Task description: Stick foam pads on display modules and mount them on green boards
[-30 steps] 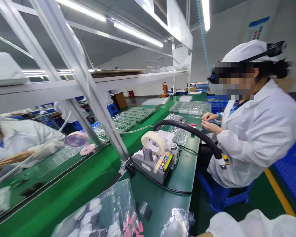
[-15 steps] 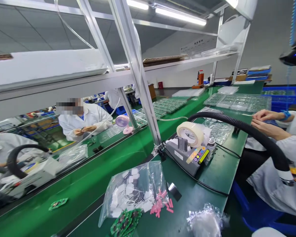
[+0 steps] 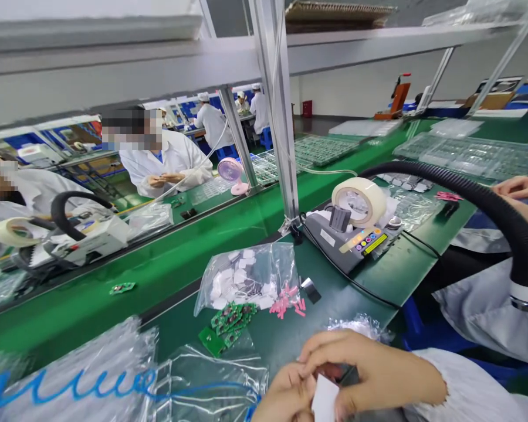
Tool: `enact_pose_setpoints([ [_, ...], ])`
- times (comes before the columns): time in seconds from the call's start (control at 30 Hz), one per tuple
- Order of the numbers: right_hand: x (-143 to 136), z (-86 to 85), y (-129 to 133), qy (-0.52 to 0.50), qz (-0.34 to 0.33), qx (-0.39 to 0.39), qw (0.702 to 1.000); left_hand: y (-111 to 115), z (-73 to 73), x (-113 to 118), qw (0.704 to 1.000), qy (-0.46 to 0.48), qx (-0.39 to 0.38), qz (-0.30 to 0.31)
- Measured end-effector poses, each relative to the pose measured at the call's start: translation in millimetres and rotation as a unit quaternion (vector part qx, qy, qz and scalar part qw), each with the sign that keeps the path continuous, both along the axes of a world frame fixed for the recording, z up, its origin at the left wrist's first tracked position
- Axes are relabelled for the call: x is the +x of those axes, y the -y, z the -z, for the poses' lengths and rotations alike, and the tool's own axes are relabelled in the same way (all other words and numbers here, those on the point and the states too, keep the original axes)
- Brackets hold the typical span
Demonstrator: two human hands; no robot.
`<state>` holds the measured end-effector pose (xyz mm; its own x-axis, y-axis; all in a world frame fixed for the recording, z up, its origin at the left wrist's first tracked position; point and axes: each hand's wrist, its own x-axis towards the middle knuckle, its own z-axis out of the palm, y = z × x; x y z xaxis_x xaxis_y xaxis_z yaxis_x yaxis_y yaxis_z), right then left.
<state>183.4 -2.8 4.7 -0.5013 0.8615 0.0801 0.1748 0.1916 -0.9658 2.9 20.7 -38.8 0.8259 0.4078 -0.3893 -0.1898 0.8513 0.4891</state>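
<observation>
Both hands have come into view at the bottom edge, where half a second ago only a bit of white sleeve showed, and the camera's view has swung. A flat white rectangular tab (image 3: 325, 398) stands between the fingers, its lower end cut off by the frame. The left hand (image 3: 286, 394) has its fingers curled closed, pinching the tab along its left edge. The right hand (image 3: 356, 366) arches over, fingertips meeting the left's, thumb against the tab's right edge; whether it grips too, I cannot tell. Beyond lie green circuit boards (image 3: 233, 322) and pink strips (image 3: 286, 302) beside a clear plastic bag (image 3: 242, 275).
</observation>
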Motion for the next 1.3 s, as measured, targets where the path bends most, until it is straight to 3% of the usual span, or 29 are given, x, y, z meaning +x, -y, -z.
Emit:
enact_pose_setpoints([
  [0.13,13,-7.9,2,0.053,0.036,0.049,0.997,-5,-16.1,19,0.998,0.048,-0.012,0.035],
  [0.23,25,-8.0,4,0.105,0.085,0.137,0.981,-10,-29.1,29,0.996,-0.035,0.088,0.001],
  [0.27,29,-7.3,5,0.126,0.099,0.166,0.973,-11,-33.0,30,0.982,-0.089,0.162,-0.031],
  [0.33,37,-5.6,7,0.169,0.123,0.206,0.956,-14,-40.2,32,0.917,-0.192,0.336,-0.096],
  [0.43,45,-2.9,9,0.216,0.153,0.222,0.938,-16,-48.0,34,0.814,-0.25,0.518,-0.077],
  [0.53,49,2.1,9,0.238,0.166,0.208,0.934,-18,-49.2,38,0.775,-0.264,0.575,-0.017],
  [0.7,49,16.8,9,0.234,0.149,0.151,0.949,-24,-39.6,46,0.754,-0.259,0.601,0.054],
  [0.8,50,28.8,10,0.128,0.179,0.057,0.974,-25,-34.3,50,0.758,-0.26,0.594,0.071],
  [0.87,58,39.9,10,0.035,0.25,-0.011,0.967,-25,-33.1,52,0.773,-0.278,0.567,0.057],
  [0.9,65,46.6,10,-0.002,0.3,-0.037,0.953,-24,-33.5,52,0.797,-0.277,0.535,0.045],
  [0.97,84,61.3,5,-0.054,0.403,-0.074,0.911,-23,-36.0,52,0.877,-0.223,0.425,0.014],
  [1.03,109,75.0,-4,-0.115,0.484,-0.118,0.859,-21,-41.0,52,0.955,-0.104,0.277,-0.018],
  [1.07,121,80.5,-10,-0.144,0.509,-0.139,0.837,-19,-44.2,52,0.976,-0.042,0.211,-0.032],
  [1.2,154,89.0,-37,-0.24,0.552,-0.186,0.777,-9,-58.3,54,0.991,0.093,0.074,-0.053],
  [1.3,148,82.6,-45,-0.292,0.571,-0.165,0.749,-2,-65.5,53,0.989,0.131,0.037,-0.065],
])
